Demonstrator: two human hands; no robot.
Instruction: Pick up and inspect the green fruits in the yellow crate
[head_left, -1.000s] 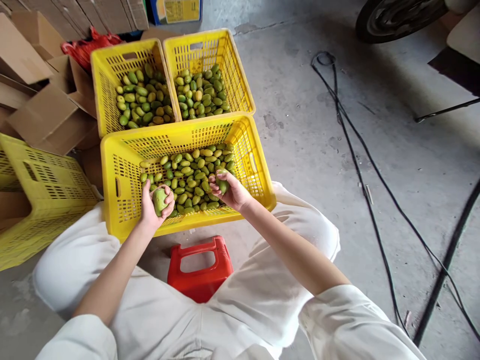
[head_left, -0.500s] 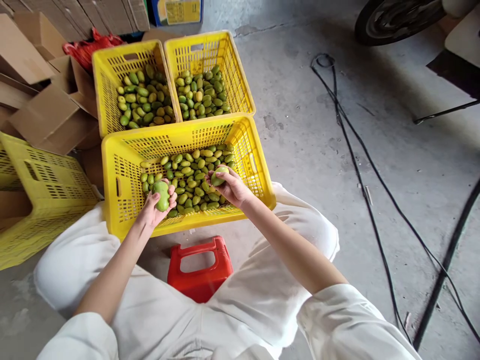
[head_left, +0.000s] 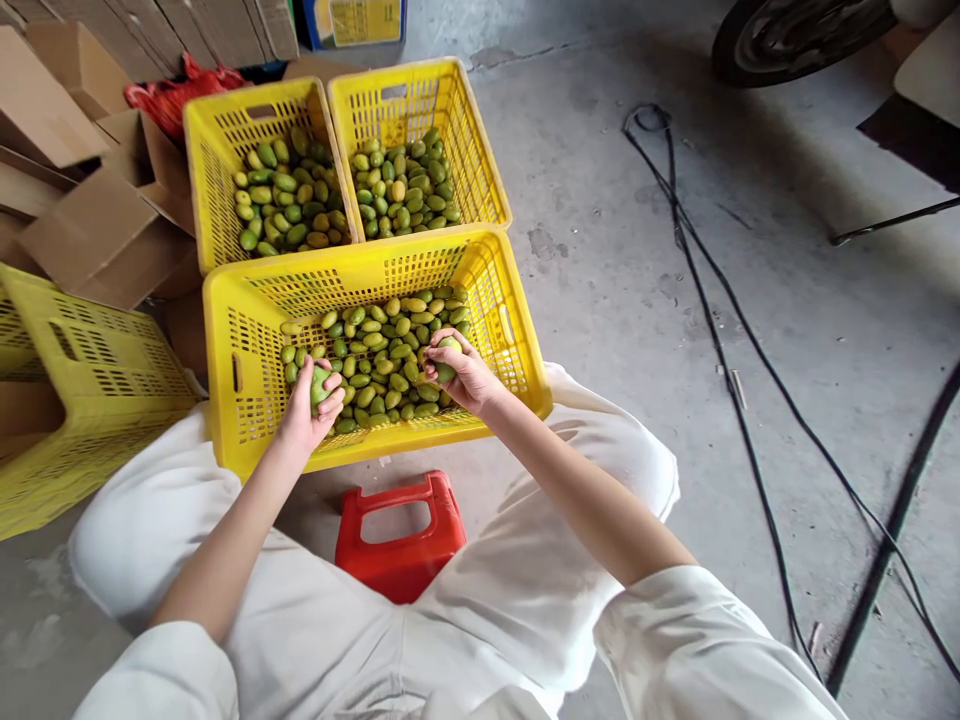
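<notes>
My left hand (head_left: 311,405) is closed around a green mango (head_left: 320,387), fingers wrapped over much of it. Another green mango (head_left: 448,362) is in the grip of my right hand (head_left: 466,377), partly covered by the fingers. Both hands are held above the near yellow crate (head_left: 367,455), left and right of its middle. Inside that crate lie many small green and yellowish mangoes (head_left: 379,365), spread over its floor. Some of them are hidden behind my hands.
Two yellow crates (head_left: 262,112) with more fruit stand behind. A red plastic stool (head_left: 401,570) sits between my legs. Cardboard boxes (head_left: 105,235) and a tipped yellow crate (head_left: 112,370) are at left. Black cables (head_left: 720,350) cross the floor at right, near a wheel (head_left: 795,40).
Both hands have turned the mangoes in their grip, so the fingers now cover more of the left one. My right hand has shifted slightly right. The crates stay put.
</notes>
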